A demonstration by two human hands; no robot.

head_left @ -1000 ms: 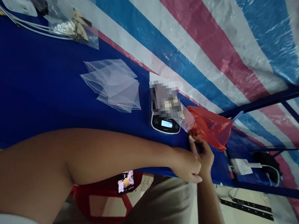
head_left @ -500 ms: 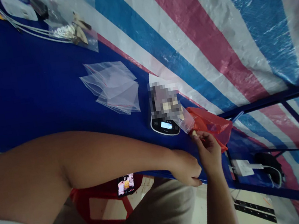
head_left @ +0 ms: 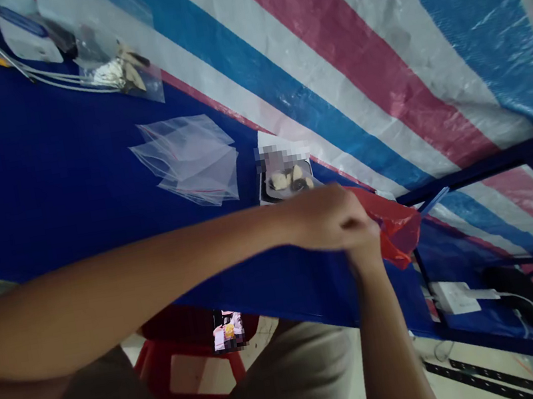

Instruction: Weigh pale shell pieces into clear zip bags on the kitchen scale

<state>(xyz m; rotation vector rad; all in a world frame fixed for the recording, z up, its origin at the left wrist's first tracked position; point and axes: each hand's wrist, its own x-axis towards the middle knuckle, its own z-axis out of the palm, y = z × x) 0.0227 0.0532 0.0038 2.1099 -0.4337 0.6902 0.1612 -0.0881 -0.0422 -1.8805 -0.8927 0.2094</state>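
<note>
1. Farthest left, a filled clear bag (head_left: 117,68) and some white cables (head_left: 49,75) are lying at the far end of the blue table (head_left: 41,181); nearer, a fan of empty zip bags (head_left: 189,161) is resting flat.
2. Now the left hand (head_left: 330,216) is hovering over the scale (head_left: 284,180), where a second ago it was lying low at the table edge; its fingers are curling together into a loose fist, and what they are pinching, if anything, I cannot tell.
3. Pale pieces are sitting on the scale, whose display is now being hidden by that hand.
4. Just beneath, the right hand (head_left: 367,241) is almost covered; its fingers are not showing, so their state stays unclear.
5. Rightmost, the red plastic bag (head_left: 400,229) is lying crumpled at the table's end, touching both hands, having been lifted slightly since before; the hands seem to be working at its mouth.
</note>
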